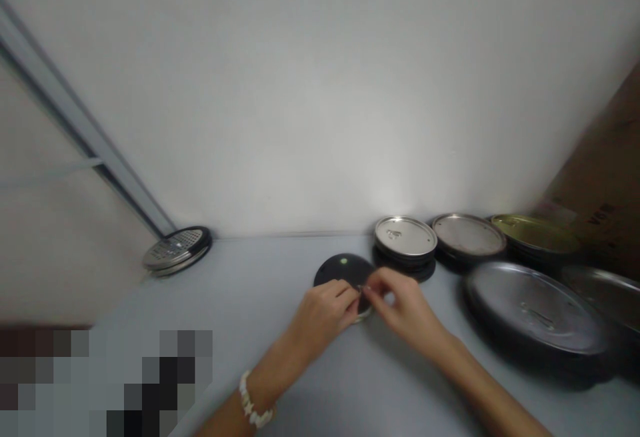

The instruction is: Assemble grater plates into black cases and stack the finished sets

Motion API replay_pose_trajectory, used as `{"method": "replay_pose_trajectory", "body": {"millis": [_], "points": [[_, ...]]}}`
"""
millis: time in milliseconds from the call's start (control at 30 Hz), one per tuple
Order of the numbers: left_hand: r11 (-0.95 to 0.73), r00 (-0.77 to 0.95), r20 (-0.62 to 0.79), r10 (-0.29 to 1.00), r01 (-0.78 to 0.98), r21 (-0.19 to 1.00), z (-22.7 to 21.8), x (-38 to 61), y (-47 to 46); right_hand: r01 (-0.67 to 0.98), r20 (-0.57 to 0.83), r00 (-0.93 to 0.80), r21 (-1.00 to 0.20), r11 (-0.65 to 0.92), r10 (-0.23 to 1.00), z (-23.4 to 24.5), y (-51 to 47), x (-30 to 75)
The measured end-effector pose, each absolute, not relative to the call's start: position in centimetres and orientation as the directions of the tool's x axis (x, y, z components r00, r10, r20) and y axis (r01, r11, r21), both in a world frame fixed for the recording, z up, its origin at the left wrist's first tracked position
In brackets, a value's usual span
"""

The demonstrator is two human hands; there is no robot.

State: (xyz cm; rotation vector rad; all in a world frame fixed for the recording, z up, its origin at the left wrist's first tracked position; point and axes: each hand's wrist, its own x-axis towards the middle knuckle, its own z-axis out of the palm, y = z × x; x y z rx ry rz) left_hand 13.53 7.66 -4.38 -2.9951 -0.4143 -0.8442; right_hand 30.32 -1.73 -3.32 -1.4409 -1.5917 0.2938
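A dark round lid (344, 269) stands tilted on the grey table top, with its lower part hidden behind my hands. My left hand (320, 313) is shut on its lower edge, and a white beaded bracelet (253, 400) circles that wrist. My right hand (400, 310) comes in from the right, its fingertips pinching a small metal part (361, 288) at the lid's face. That part is too small and too covered by fingers to name more exactly.
Stacked metal pot lids (405, 237) line the back of the table, with larger ones (535, 310) at the right. A perforated steel lid (177, 250) lies at the far left corner. A cardboard box (600, 157) stands at the right, and a white wall rises behind.
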Motion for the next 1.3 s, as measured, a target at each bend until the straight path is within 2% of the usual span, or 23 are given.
{"method": "replay_pose_trajectory", "body": {"millis": [133, 300, 600, 767, 867, 933, 1000, 1100, 1200, 1300], "points": [[-0.967, 0.819, 0.518, 0.247, 0.246, 0.071, -4.4, 13.5, 7.7, 0.611, 0.513, 0.094, -0.706, 0.358, 0.853, -3.2, -1.9, 30.2], [-0.968, 0.814, 0.528, 0.243, 0.241, 0.074, -4.3, 13.5, 7.7, 0.612, 0.452, 0.058, -0.721, 0.326, 0.890, -3.1, -1.9, 30.3], [-0.952, 0.785, 0.551, 0.282, 0.300, 0.060, -4.4, 13.5, 7.5, 0.624, 0.434, 0.070, -0.721, 0.300, 0.898, -3.0, -2.0, 30.2], [-0.937, 0.766, 0.546, 0.338, 0.329, 0.118, -4.7, 13.5, 7.5, 0.607, 0.430, 0.066, -0.733, 0.306, 0.900, -3.2, -2.0, 29.9], [-0.918, 0.728, 0.559, 0.397, 0.322, 0.233, -4.4, 13.5, 7.4, 0.556, 0.428, 0.143, -0.781, 0.286, 0.892, -3.3, -1.8, 29.7], [-0.876, 0.688, 0.551, 0.473, 0.302, 0.375, -3.8, 13.7, 7.2, 0.468, 0.395, 0.239, -0.847, 0.251, 0.887, -3.2, -1.7, 29.8], [-0.804, 0.667, 0.508, 0.545, 0.242, 0.544, -3.1, 13.8, 6.8, 0.314, 0.312, 0.310, -0.925, 0.213, 0.898, -2.9, -1.6, 30.1], [-0.647, 0.687, 0.412, 0.599, 0.112, 0.754, -2.4, 14.1, 6.3, 0.063, 0.183, 0.319, -0.983, 0.171, 0.930, -2.2, -1.6, 30.6], [-0.499, 0.697, 0.350, 0.625, 0.012, 0.867, -2.4, 14.2, 6.1, -0.065, 0.137, 0.290, -0.984, 0.163, 0.947, -1.8, -1.6, 30.7], [-0.394, 0.701, 0.309, 0.642, -0.043, 0.918, -2.6, 14.3, 6.2, -0.091, 0.152, 0.269, -0.979, 0.182, 0.951, -1.9, -1.5, 30.6]]}}
